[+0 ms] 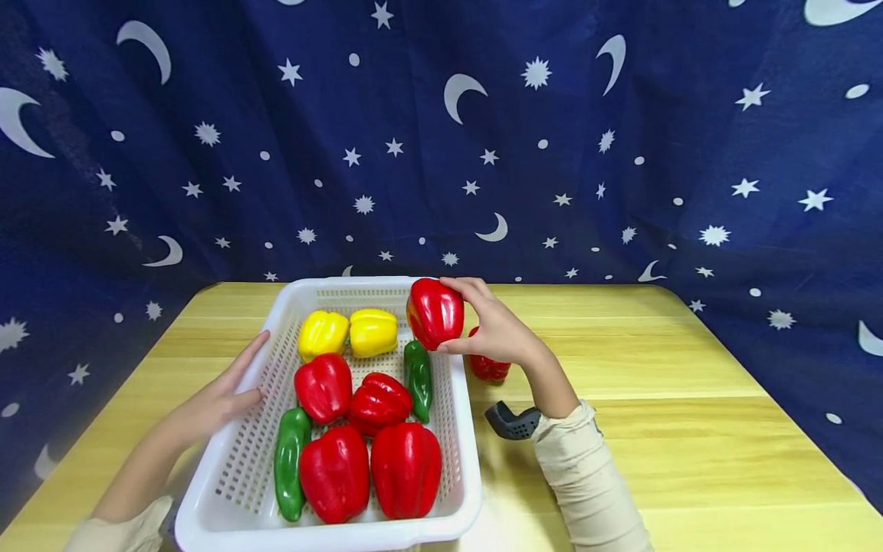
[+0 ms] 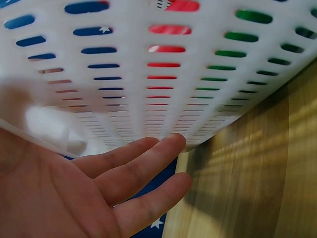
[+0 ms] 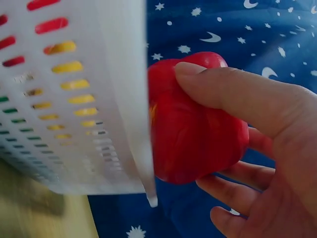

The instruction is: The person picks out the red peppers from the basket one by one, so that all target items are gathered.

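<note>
A red bell pepper point(image 1: 434, 313) is gripped in my right hand point(image 1: 493, 326), above the far right rim of a white perforated basket point(image 1: 467, 460). The right wrist view shows the thumb on one side of this pepper point(image 3: 195, 134) and fingers on the other. My left hand point(image 1: 221, 391) lies along the basket's left side, its fingers point(image 2: 148, 163) fairly straight in the left wrist view. Inside the basket are several red bell peppers point(image 1: 334, 474), two yellow bell peppers point(image 1: 373, 333) and two long green peppers point(image 1: 292, 464).
Another red pepper point(image 1: 488, 366) lies on the wooden table point(image 1: 662, 399) right of the basket, partly hidden by my right hand. A dark grey curved object point(image 1: 510, 422) shows beside my right sleeve. Behind the table hangs a blue curtain point(image 1: 414, 153) with moons and stars.
</note>
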Tool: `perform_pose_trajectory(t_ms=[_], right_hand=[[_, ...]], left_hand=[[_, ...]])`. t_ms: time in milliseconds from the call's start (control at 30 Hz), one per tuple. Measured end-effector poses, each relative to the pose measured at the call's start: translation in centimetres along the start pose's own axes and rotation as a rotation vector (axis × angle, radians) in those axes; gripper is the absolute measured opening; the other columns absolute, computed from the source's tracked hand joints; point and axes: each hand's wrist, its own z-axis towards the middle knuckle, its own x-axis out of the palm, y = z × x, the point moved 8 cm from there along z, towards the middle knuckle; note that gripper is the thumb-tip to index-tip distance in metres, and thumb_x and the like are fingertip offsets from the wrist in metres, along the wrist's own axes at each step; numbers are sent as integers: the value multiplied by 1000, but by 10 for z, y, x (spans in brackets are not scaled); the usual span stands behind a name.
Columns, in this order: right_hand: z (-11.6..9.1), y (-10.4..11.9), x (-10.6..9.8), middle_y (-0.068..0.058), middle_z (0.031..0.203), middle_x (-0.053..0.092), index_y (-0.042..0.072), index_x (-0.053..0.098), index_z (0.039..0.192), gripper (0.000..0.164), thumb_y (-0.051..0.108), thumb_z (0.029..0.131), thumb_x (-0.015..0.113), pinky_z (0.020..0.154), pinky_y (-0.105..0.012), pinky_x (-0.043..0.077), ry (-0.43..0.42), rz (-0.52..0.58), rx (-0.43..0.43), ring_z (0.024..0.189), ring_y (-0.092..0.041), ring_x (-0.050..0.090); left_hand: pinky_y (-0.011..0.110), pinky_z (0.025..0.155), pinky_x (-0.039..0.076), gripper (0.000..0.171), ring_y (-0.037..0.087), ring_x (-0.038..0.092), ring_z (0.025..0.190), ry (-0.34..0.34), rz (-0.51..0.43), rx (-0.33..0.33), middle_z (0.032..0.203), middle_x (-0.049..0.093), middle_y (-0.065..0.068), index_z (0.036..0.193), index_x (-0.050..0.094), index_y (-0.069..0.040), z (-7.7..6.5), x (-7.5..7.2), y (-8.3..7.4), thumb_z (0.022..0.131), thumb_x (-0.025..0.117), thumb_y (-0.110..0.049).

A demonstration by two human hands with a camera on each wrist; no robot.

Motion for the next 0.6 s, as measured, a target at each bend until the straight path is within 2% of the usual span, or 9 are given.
perform_pose_trajectory(t_ms=[367,600], right_hand=[[-7,-16,-14,-6,134,37,19,34,139,85,21,66,78,86,-45,53,-26,23,48,120,-24,40],[-14,-22,-20,-7,133,38,20,35,137,85,21,65,79,85,-45,53,-39,32,74,118,-26,43]], left_hand=[[44,57,57,82,50,55,100,-9,4,-27,145,4,33,146,-9,-24,0,-1,2,85,39,3],[43,57,58,82,50,55,100,-8,11,-22,145,3,34,146,-9,-24,0,-1,1,86,38,3]])
